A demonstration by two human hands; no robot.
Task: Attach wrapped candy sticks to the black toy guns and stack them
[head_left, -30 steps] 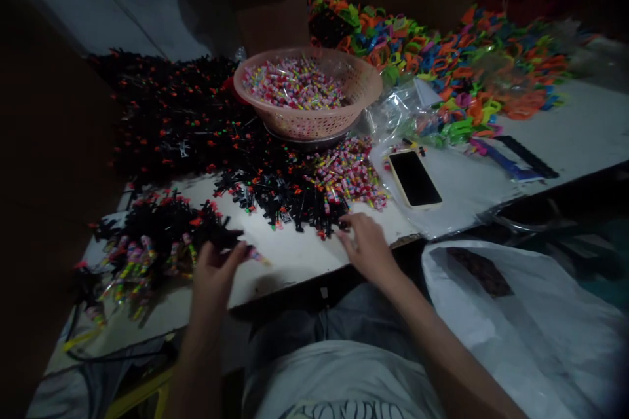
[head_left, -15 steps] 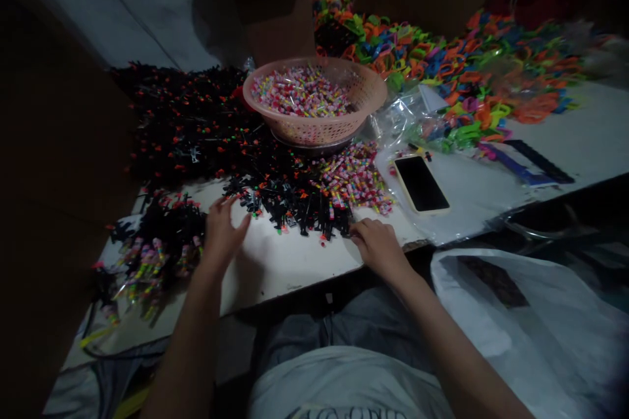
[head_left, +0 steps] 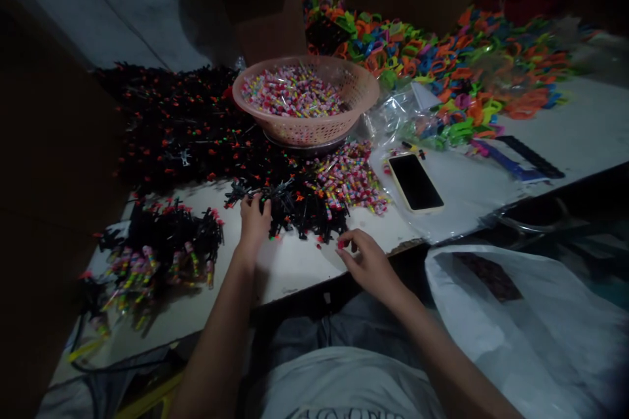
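Note:
My left hand reaches to the front of a pile of small black plastic toy parts with orange tips. Its thumb and fingers are apart, and the fingertips touch the pile. Close to the table edge, my right hand pinches a small red piece, too small to make out fully. Beyond it lies a heap of colourful wrapped candy tubes. At the left is a cluster of black toy parts with candy tubes attached to several of them.
A pink plastic basket of candy tubes stands behind the pile. Right of it are a phone, clear plastic bags and a heap of bright plastic pieces. A white sack hangs below the table edge at the right.
My left hand has moved right, from the pile's left edge to its front. My right hand has drawn back slightly from the pile, a red piece now showing at its fingertips.

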